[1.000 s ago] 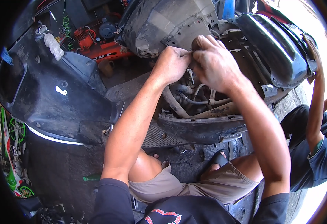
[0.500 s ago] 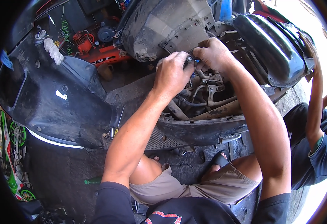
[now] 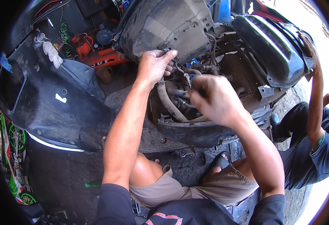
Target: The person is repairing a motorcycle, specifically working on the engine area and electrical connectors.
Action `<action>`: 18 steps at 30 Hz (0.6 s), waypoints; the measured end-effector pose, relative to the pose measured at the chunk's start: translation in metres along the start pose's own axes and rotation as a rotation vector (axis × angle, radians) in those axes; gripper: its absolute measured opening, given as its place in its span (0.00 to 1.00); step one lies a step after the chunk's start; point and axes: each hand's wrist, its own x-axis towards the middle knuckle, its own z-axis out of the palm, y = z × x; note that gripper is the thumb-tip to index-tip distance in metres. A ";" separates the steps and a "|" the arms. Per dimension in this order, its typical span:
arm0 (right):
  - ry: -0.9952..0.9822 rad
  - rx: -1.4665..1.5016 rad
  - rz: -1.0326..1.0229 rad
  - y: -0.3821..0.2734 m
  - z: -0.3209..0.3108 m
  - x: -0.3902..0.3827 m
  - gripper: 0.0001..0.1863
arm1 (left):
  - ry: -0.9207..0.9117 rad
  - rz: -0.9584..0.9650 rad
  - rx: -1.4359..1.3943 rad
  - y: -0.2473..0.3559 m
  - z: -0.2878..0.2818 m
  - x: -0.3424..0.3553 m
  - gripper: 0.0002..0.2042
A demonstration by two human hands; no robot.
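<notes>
My left hand [image 3: 158, 65] grips a small dark part with a black cable [image 3: 176, 64] running from it, just below the raised grey plastic underside [image 3: 170, 26] of the scooter. My right hand [image 3: 213, 98] is curled and blurred over the open frame, lower and to the right; what its fingers hold is hidden. Between and behind my hands are hoses [image 3: 167, 99], metal fittings and a small blue piece [image 3: 193, 62].
A black body panel [image 3: 59, 93] with pale gloves [image 3: 52, 54] lies left, a red compressor [image 3: 82, 47] behind it. A green-wheeled bike [image 3: 17, 135] is far left. At right, a co-worker's arm [image 3: 315, 93] reaches to the glossy black tail panel [image 3: 266, 48].
My left hand has moved left and up with the dark part. My right hand has pulled away from it, down toward me, uncovering more hoses and fittings.
</notes>
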 end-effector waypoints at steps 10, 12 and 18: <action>-1.015 -0.107 0.002 0.021 0.067 -0.133 0.14 | -0.134 0.331 0.094 -0.014 0.010 -0.024 0.10; -1.079 -0.103 -0.052 0.036 0.087 -0.154 0.14 | -0.150 0.260 0.146 -0.007 0.012 -0.038 0.11; -1.240 -0.119 -0.142 0.049 0.105 -0.168 0.15 | -0.149 0.436 0.298 -0.006 0.010 -0.057 0.13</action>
